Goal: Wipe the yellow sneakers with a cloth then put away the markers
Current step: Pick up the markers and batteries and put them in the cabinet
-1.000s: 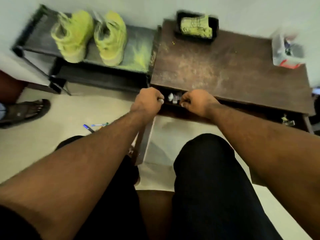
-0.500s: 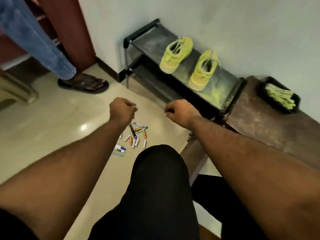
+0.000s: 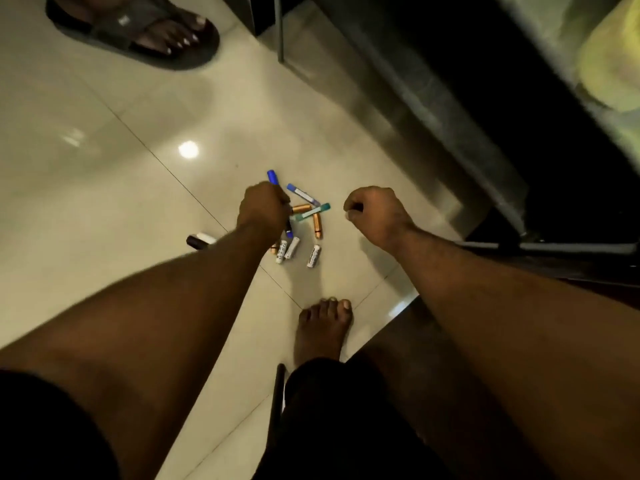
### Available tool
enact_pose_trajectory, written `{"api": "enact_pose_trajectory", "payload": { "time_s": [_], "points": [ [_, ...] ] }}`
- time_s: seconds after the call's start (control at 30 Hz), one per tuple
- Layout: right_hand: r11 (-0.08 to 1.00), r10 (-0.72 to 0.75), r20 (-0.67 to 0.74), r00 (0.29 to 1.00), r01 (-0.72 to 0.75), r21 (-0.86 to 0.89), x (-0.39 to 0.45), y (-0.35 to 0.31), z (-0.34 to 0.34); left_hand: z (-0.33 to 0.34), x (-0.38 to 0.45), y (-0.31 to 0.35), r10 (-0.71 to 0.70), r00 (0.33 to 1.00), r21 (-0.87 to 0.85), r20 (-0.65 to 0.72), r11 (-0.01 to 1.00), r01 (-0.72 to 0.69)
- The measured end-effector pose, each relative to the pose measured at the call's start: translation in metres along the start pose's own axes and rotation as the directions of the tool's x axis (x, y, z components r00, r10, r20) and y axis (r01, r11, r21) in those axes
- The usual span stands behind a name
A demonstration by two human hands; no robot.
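Several markers lie scattered on the pale tiled floor (image 3: 104, 202): a teal marker (image 3: 311, 212), orange markers (image 3: 317, 227), white ones (image 3: 313, 256) and a black-and-white one (image 3: 201, 240). My left hand (image 3: 262, 211) grips a blue marker (image 3: 273, 177), whose cap sticks out above my fist. My right hand (image 3: 375, 213) hovers just right of the pile, fingers curled, holding nothing. A blurred yellow sneaker (image 3: 609, 71) shows on the shoe rack at the upper right.
The dark shoe rack (image 3: 450, 109) runs along the right. Another person's sandalled foot (image 3: 138, 29) stands at the top left. My own bare foot (image 3: 323, 329) is planted just below the markers. A dark wooden edge (image 3: 571, 268) sits to the right.
I have turned from the table drawer down to the floor. Both hands dropped to the marker pile, and my left hand has taken hold of the blue marker.
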State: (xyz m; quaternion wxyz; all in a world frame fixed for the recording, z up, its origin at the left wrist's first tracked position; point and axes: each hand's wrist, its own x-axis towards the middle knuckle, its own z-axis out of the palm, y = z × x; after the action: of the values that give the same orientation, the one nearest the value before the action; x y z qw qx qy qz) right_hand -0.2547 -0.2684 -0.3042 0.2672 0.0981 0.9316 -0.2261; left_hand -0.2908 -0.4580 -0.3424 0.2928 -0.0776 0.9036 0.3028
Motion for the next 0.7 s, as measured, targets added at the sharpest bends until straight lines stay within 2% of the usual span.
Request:
{"api": "enact_pose_trajectory", "payload": {
  "time_s": [0.13,0.23,0.3,0.43,0.53,0.6,0.7],
  "points": [
    [0.999,-0.034,0.022,0.999,0.034,-0.007,0.04,0.012,0.04,0.024,0.048,0.007,0.134,0.991,0.209,-0.017,0.97,-0.128],
    [0.997,-0.069,0.012,0.998,0.07,-0.02,0.059,0.015,0.067,0.035,0.062,0.006,0.254,0.967,0.508,0.018,0.831,-0.227],
    [0.995,-0.088,-0.009,0.996,0.088,-0.04,0.068,0.019,0.079,0.038,0.066,0.001,0.294,0.956,0.591,0.019,0.768,-0.248],
    [0.987,-0.114,-0.046,0.992,0.108,-0.116,0.077,0.027,0.088,0.045,0.074,-0.003,0.363,0.932,0.626,-0.003,0.727,-0.282],
    [0.989,-0.095,-0.044,0.995,0.089,-0.118,0.075,0.033,0.089,0.044,0.074,-0.002,0.361,0.932,0.609,0.008,0.738,-0.291],
    [0.99,-0.032,-0.038,0.999,0.027,-0.139,0.069,0.038,0.083,0.041,0.07,0.0,0.328,0.945,0.547,0.002,0.79,-0.276],
    [0.99,0.099,-0.045,0.994,-0.103,-0.096,0.05,0.042,0.055,0.03,0.053,0.01,0.166,0.983,0.263,-0.085,0.955,-0.138]
  ]
}}
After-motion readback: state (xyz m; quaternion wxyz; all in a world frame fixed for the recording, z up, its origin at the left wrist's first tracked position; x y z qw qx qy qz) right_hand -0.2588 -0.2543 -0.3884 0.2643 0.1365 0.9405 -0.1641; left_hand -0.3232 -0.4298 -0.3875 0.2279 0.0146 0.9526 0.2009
